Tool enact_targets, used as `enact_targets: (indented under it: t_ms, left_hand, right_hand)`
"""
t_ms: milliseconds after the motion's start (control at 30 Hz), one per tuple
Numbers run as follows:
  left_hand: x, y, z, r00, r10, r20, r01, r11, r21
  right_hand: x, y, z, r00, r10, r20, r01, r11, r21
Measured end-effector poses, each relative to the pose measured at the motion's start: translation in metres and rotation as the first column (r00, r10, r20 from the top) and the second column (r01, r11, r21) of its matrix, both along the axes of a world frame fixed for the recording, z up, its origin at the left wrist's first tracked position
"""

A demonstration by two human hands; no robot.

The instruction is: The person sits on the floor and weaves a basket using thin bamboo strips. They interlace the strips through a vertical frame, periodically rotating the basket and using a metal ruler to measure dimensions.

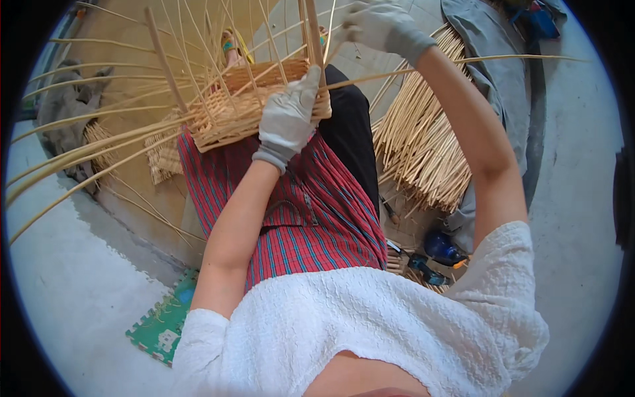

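A partly woven wicker basket [228, 109] rests over my lap, its upright rods and long loose canes fanning out to the far side and the left. My left hand [289, 122], in a whitish work glove, is closed on the basket's right corner, thumb against a thick corner stake [313, 33]. My right hand [383, 30], also gloved, is raised beyond that corner at the top edge. Its fingers are curled around a thin weaving cane [336, 51] that runs to the basket; the fingertips are slightly blurred. Another long cane [516, 57] stretches right from the corner, crossing at my right forearm.
A large bundle of peeled canes [423, 132] lies on grey cloth [486, 40] to the right. Near my right hip are a blue-black power tool [426, 270] and a dark blue object [442, 248]. A green foam mat [162, 331] lies lower left. Another woven piece [162, 155] sits left of my knee.
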State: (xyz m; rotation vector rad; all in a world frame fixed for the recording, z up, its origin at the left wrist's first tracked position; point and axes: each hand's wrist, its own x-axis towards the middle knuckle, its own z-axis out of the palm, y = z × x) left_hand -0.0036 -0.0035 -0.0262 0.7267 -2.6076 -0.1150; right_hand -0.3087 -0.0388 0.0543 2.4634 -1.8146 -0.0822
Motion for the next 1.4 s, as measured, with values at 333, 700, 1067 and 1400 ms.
enact_targets:
  t_ms: [333,700,1067,1400]
  left_hand:
    - [0.001,-0.002,0.016,0.991,0.061,0.122,-0.075,0.991,0.110]
    - [-0.003,-0.006,0.017,0.964,0.017,0.264,-0.108,0.936,0.335]
    - [0.075,-0.019,0.000,0.352,0.747,-0.564,0.598,0.285,0.749]
    - [0.031,-0.080,0.038,0.749,0.485,-0.452,0.121,0.570,0.813]
  right_hand:
    - [-0.017,0.099,-0.037,0.840,-0.509,0.186,0.413,0.824,0.389]
    - [0.096,0.073,0.084,0.558,-0.095,0.825,-0.439,0.809,0.390]
    - [0.113,0.050,-0.018,0.139,-0.793,0.593,0.246,0.608,0.755]
    - [0.136,0.071,-0.046,0.491,-0.637,0.595,0.492,0.766,0.413]
